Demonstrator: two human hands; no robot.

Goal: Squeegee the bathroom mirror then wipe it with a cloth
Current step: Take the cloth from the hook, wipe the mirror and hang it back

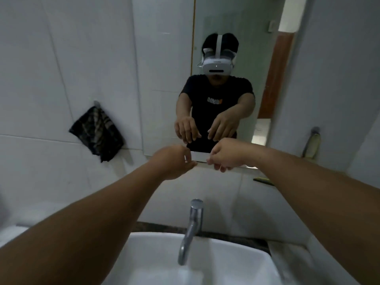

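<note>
left hand (172, 161), right hand (228, 154), loosely curled, empty

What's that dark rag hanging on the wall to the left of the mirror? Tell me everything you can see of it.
The dark patterned cloth hangs from a small hook on the white tiled wall, left of the mirror. It looks like soft, limp fabric, black with pale streaky markings, and drapes crumpled in a tilted diamond shape. Only the hook and wall touch it; both hands are away from it, near the mirror's lower edge.
</note>
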